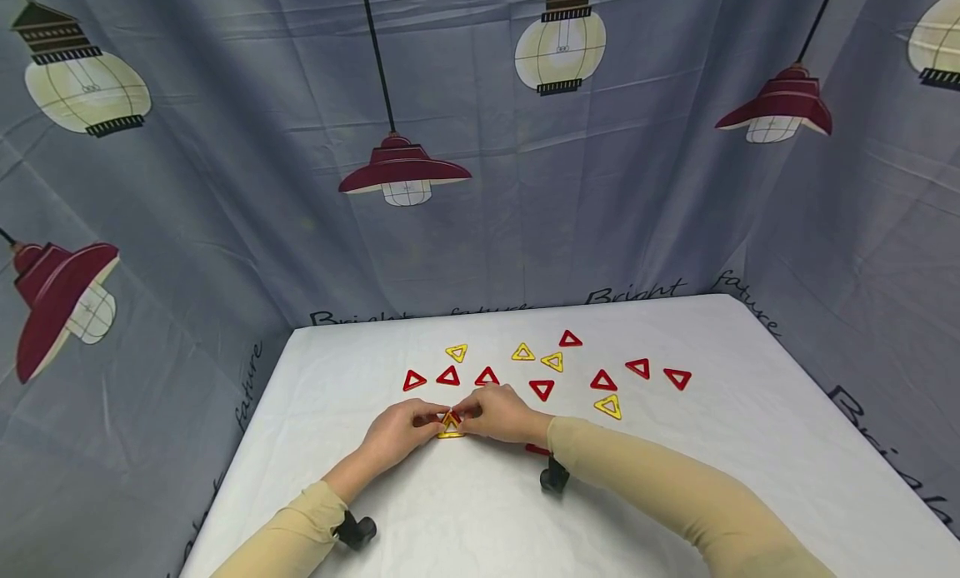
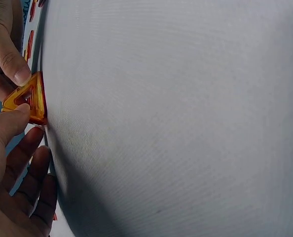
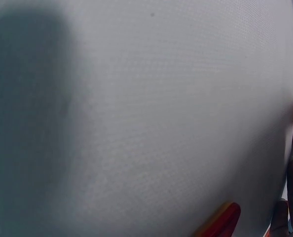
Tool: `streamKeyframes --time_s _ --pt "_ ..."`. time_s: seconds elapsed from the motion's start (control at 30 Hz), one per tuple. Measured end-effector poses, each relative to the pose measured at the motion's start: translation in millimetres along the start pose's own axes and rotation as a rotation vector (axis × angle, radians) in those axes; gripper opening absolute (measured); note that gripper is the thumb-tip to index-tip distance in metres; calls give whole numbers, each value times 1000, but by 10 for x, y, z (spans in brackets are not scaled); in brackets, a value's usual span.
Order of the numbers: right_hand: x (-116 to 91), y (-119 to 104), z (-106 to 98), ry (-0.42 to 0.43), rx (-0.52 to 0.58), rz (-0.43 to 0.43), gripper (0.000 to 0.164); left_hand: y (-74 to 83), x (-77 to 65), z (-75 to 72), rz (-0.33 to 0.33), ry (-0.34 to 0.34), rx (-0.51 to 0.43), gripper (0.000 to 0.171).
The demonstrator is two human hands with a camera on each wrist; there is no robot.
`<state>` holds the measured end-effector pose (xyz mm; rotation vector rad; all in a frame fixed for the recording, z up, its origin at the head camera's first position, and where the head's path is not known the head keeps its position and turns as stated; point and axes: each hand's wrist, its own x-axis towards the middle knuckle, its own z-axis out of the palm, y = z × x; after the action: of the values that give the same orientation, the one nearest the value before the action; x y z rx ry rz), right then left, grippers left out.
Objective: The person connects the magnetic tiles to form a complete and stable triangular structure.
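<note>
The left hand (image 1: 397, 435) and the right hand (image 1: 501, 413) meet at the counter's (image 1: 675, 495) centre, near edge. Each grip pinches the stacked triangle tiles (image 1: 451, 424): translucent hollow frames, a red one on a yellow one. Loose red and yellow triangles (image 1: 542, 388) lie at 12 to 2 o'clock from the hands.

Glossy translucent plastic triangles (image 1: 542, 388) lie on a matt woven white tablecloth (image 1: 465, 511).
</note>
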<state>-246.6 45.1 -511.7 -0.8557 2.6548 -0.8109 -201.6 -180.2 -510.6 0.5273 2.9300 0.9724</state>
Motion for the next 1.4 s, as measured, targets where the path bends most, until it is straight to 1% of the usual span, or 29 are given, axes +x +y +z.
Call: streamKeyframes --time_s 0.23,0.57,0.7,1.0,1.4 --pt "12 3 -7 -3 7 4 34 5 14 4 -2 -4 1 27" --pt "17 17 5 -7 9 18 35 10 12 5 5 -4 -9 26" --pt "14 19 3 -12 26 25 36 4 12 11 4 -4 -6 27" --pt "21 32 17 -6 44 3 33 0 -2 29 -21 -16 -28 28" --pt "5 28 11 10 56 -24 32 -4 -9 48 -20 -4 -30 25"
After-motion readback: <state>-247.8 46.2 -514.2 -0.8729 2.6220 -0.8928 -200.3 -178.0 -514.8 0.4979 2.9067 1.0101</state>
